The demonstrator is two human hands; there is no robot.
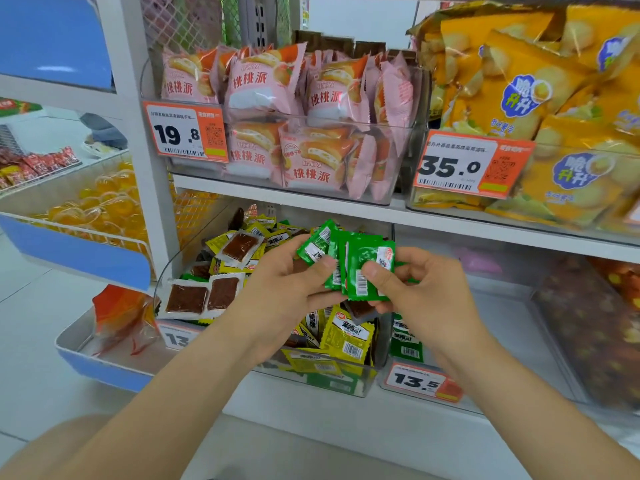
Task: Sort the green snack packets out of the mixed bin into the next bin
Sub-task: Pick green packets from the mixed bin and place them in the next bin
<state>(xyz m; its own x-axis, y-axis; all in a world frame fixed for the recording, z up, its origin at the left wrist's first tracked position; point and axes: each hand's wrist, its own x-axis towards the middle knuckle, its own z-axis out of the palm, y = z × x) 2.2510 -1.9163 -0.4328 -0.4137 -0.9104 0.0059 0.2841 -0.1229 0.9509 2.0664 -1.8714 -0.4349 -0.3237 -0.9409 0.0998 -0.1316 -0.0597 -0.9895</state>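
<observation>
Above the mixed bin [161, 271], on the lower shelf: green packets [360, 265], several in a loose fan, held clear of the pile with barcodes facing out.

Left hand [287, 282]: thumb laid across the left of the fan, fingers curled behind it, pinching the packets.

Right hand [415, 289]: thumb on the front packet's lower edge, fingers curled behind, pinching the same fan from the right. Neither hand is free.

Beneath: yellow packets [346, 337] and brown packets [187, 299] in clear wrap fill the mixed bin. Scraps of green show among them at the left and along the front wall, so the sorting looks unfinished.

Next bin [502, 320]: just right of the mixed bin, beyond a clear dividing wall. Its floor is mostly bare, with a few sorted greens [405, 344] standing at its front left corner behind a price tag [415, 379].

Handling note, as it seems from here: the fan is slippery film and splayed, so it wants squaring into one stack before it travels. The right hand is best placed to take the whole stack, thumb across the middle. It should carry over the dividing wall, low under the upper shelf, and set down beside the sorted greens rather than drop from height. A loose packet would likely fall back among the yellows.
</observation>
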